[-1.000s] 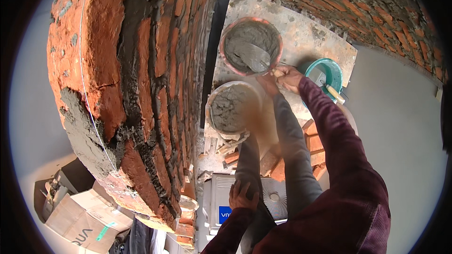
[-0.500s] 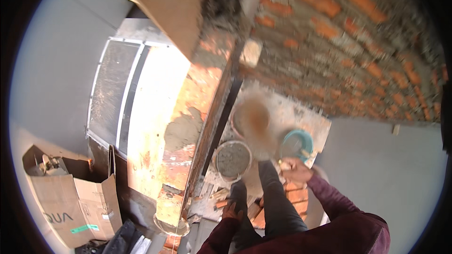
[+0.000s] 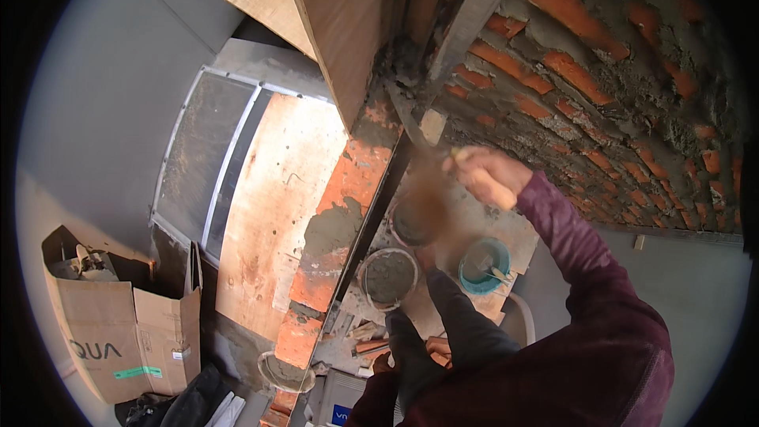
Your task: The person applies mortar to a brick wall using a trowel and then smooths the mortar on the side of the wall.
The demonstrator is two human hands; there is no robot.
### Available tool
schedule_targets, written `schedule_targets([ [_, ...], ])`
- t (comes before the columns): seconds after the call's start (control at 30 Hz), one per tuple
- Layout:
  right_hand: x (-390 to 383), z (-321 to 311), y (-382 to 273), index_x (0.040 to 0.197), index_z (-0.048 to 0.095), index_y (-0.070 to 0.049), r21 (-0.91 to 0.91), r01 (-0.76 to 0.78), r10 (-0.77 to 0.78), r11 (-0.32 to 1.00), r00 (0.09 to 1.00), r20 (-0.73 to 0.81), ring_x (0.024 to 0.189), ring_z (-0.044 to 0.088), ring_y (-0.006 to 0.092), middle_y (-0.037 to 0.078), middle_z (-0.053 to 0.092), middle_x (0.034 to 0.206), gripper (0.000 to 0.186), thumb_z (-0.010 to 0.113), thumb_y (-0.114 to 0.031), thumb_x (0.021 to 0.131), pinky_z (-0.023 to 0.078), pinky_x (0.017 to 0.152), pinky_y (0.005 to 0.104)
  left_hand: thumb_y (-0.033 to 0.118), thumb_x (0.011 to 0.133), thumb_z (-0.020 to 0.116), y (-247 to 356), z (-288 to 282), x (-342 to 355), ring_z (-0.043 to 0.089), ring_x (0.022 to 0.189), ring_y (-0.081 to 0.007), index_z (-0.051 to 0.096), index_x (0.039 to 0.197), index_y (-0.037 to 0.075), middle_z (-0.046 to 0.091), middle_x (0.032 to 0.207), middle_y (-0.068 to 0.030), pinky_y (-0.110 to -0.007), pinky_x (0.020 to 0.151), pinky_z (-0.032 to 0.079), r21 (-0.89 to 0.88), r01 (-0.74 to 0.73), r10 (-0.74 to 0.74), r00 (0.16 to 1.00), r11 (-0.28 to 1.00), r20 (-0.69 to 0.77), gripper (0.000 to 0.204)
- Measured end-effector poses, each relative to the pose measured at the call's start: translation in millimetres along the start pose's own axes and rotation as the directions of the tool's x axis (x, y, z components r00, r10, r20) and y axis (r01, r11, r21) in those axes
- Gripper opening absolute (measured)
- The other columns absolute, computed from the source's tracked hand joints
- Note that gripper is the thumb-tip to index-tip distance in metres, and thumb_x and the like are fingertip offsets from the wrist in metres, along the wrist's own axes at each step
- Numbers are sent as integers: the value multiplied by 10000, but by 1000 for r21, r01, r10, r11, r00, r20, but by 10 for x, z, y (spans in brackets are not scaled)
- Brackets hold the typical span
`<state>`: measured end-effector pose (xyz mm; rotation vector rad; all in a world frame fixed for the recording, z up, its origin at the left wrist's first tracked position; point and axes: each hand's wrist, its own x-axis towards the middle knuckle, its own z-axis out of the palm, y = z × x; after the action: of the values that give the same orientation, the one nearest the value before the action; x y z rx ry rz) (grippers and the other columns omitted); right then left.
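Your right hand (image 3: 492,176) has its fingers wrapped round the handle of the trowel (image 3: 408,120), whose blade points toward the far end of the brick ledge (image 3: 352,164), near the grey post (image 3: 482,20); contact there you cannot tell. The step in hand looks like trowel work at that corner, and the next move seems to call for a steady wrist and controlled blade angle. Your left hand (image 3: 383,362) is low by your left leg, its finger spread too dark to tell

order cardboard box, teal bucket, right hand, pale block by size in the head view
1. Cardboard box
2. Right hand and teal bucket: unsure, the hand looks nearer the camera
3. Pale block
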<state>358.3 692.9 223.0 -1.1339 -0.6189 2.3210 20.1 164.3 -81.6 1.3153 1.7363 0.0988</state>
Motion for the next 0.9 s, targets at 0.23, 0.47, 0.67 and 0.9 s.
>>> schedule_targets([
  [0.23, -592, -414, 1353, 1045, 504, -3, -238, -209, 122, 948, 935, -333, 464, 503, 97, 14, 465, 643, 220, 530, -143, 877, 405, 395, 235, 419, 716, 674, 350, 39, 182, 552, 1039, -375, 521, 1191, 26, 579, 1099, -228, -424, 897, 443, -66, 196, -166, 934, 978, 317, 635],
  [0.47, 469, -1959, 3122, 1129, 493, 5, -875, -374, 36, -308, 914, -403, 867, 643, 253, 147, 638, 909, 360, 522, -131, 798, 512, 758, 415, 427, 756, 647, 349, 150, 494, 496, 1146, -370, 462, 1262, 6, 499, 1257, -231, -428, 977, 393, 458, -142, 1, 956, 877, 295, 684],
  [0.67, 1879, -2795, 3897, 1225, 524, -104, -665, -583, -155, -466, 794, -588, 930, 609, 241, 117, 582, 1085, 350, 472, -211, 896, 529, 717, 369, 192, 860, 623, 1239, 199, 2025, 595, 1030, -235, 601, 1137, 61, 631, 1072, -164, -329, 880, 460, -225, -5, 102, 902, 974, 420, 307],
  [0.9, 2140, -2685, 4360, 1153, 560, -42, -816, -260, 5, -517, 952, -307, 982, 610, 231, 136, 601, 1102, 330, 486, -205, 876, 496, 789, 352, 194, 846, 642, 706, 884, 4453, 526, 829, -115, 535, 1111, 5, 586, 924, -25, -279, 755, 430, -477, -307, 171, 936, 823, -308, 343],
])
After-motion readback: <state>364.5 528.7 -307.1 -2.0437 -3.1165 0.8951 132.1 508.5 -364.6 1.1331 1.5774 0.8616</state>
